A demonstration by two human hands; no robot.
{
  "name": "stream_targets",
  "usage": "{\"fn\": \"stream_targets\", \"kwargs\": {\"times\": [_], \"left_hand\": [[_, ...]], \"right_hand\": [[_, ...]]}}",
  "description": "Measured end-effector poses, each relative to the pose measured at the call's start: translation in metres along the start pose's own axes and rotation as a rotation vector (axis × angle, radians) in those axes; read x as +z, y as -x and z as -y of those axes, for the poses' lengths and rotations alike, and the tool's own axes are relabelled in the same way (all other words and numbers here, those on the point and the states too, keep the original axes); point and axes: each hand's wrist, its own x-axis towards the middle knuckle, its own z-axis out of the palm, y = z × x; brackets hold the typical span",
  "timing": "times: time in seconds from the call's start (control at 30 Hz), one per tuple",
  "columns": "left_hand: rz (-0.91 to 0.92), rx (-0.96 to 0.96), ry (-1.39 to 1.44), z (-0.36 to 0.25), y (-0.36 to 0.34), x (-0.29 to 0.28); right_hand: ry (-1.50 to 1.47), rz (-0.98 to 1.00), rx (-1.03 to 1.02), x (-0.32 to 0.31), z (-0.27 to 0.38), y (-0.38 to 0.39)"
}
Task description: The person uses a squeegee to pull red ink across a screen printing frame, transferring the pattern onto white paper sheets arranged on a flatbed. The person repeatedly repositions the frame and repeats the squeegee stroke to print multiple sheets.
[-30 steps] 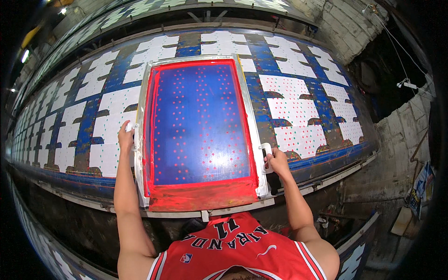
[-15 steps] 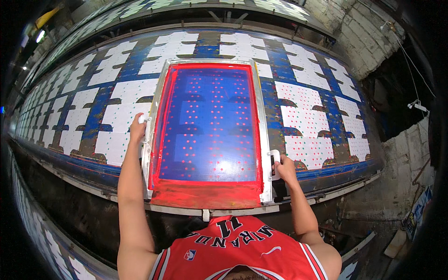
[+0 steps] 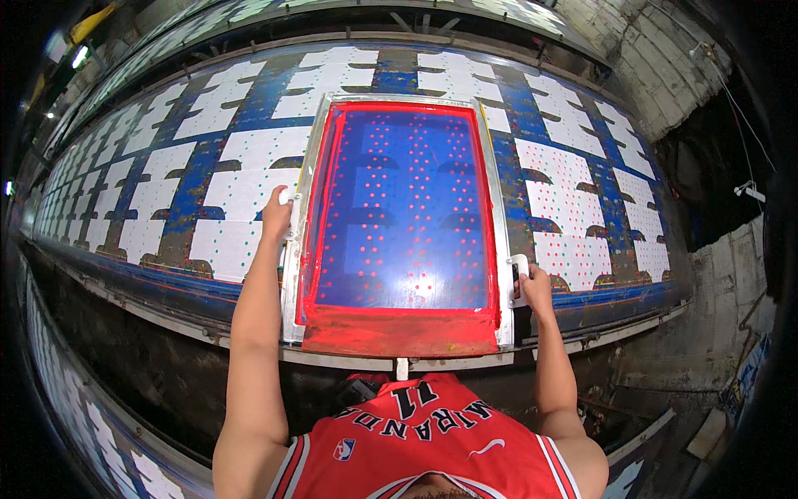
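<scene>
L hand point(image 3: 277, 214) gripped the left hndl point(image 3: 288, 196), R hand point(image 3: 536, 291) the right hndl point(image 3: 520, 268), of a silver-framed blue screen point(image 3: 416, 208) over a tbl point(image 3: 183, 216) w/ dotted white pcs point(image 3: 564, 187).

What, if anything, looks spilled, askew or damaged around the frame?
The frame has an uneven red smear along its near end, darker in patches, unlike its red-dotted blue screen. The table is blotched with stains between the white pieces. Nothing looks clearly askew or broken.
</scene>
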Motion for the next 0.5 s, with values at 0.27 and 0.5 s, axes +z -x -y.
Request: {"fn": "stream_targets", "kwargs": {"times": [0.27,0.5], "left_hand": [[0.062,-0.053,0.003,0.007,-0.011,0.0],[0.011,0.072,-0.043,0.004,-0.006,0.003]], "right_hand": [[0.387,-0.138,-0.064,0.007,0.015,0.01],[0.475,-0.103,-0.625,0.057,0.084,0.102]]}}
